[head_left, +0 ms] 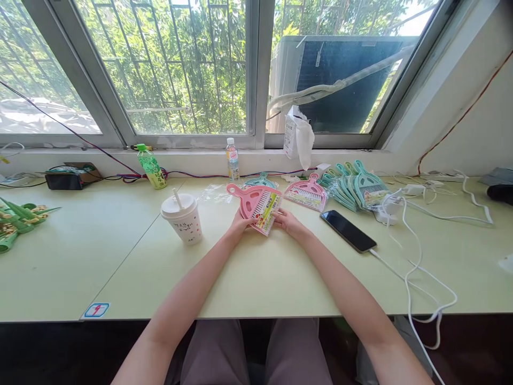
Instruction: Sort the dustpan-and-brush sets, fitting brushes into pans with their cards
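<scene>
Between both my hands is a pink mini dustpan with a brush (254, 203), raised off the table and tilted, its printed label facing up. My left hand (241, 221) grips the lower left edge, thumb on the front. At the right edge, my right hand (289, 222) pinches it with the fingers. Behind it lie a green dustpan set (262, 181) in clear wrap and another pink dustpan set (308, 191). Several green dustpan sets (356, 184) are fanned in a row further right.
A lidded paper cup with a straw (182, 219) stands left of my hands. To the right lies a black phone (348, 231) on a white cable (417, 256). Two bottles, a green one (151, 167) and a clear one (232, 159), stand by the window. A tissue pack (297, 136) leans there.
</scene>
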Motion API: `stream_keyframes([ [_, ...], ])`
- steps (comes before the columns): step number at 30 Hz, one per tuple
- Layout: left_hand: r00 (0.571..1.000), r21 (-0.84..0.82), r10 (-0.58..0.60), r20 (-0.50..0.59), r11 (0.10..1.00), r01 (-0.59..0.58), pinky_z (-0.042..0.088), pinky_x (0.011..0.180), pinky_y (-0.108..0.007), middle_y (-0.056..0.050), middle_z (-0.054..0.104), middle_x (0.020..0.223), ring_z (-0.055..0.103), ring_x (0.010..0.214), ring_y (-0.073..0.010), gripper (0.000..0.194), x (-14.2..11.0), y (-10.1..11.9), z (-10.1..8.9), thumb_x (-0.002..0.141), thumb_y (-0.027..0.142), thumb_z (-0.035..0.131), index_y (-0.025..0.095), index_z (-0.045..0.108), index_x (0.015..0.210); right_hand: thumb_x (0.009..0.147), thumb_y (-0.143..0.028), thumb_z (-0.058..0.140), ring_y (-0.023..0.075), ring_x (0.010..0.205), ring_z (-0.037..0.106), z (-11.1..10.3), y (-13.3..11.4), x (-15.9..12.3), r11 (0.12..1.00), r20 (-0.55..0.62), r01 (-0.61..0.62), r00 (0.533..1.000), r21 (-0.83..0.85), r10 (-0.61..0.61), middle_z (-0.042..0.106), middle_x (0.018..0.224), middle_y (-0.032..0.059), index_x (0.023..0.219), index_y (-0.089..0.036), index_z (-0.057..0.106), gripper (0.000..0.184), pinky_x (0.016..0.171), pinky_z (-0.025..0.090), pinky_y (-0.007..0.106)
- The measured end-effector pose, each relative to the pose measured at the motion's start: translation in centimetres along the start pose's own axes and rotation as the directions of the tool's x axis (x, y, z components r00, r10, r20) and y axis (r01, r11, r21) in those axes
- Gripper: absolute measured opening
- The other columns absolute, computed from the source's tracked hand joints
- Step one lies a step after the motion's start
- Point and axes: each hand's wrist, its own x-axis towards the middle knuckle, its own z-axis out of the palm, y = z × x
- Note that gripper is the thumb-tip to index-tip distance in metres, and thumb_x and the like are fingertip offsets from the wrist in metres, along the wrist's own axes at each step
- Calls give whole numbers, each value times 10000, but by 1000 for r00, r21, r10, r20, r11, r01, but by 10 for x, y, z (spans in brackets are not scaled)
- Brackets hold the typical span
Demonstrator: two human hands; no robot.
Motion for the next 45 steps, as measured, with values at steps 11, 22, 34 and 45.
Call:
stream_keyframes([
  [11,895,819,390,-216,571,-51,478,901,-424,-143,612,1100,578,1063,-259,463,11,3,-32,944,434,266,167,595,1129,735,-107,659,193,809,697,1,5,4,997,-135,66,989,40,-60,716,940,52,939,-180,608,222,749,591,342],
  [22,966,984,259,-16,-168,61,298,1047,-528,-111,626,970,580,982,-234,586,21,-6,-64,798,-2,337,172,459,1344,731,-113,660,177,786,696,-13,-2,6,997,-186,71,980,-17,-73,712,937,56,952,-177,602,237,684,592,293],
  [34,663,991,745,75,19,-133,110,1175,-469,-12,569,723,565,823,-160,358,7,18,-62,740,-38,282,219,507,634,720,-99,622,156,717,691,-30,-3,11,996,-297,90,951,6,-84,718,906,49,945,-173,593,239,613,578,248],
  [45,787,985,601,-143,10,172,191,1080,-524,-61,632,863,517,1020,-247,346,6,16,-60,715,-25,365,225,603,711,684,-104,659,169,723,690,-43,-11,9,996,-254,-4,967,-87,-19,718,930,70,907,-156,626,232,605,570,255],
])
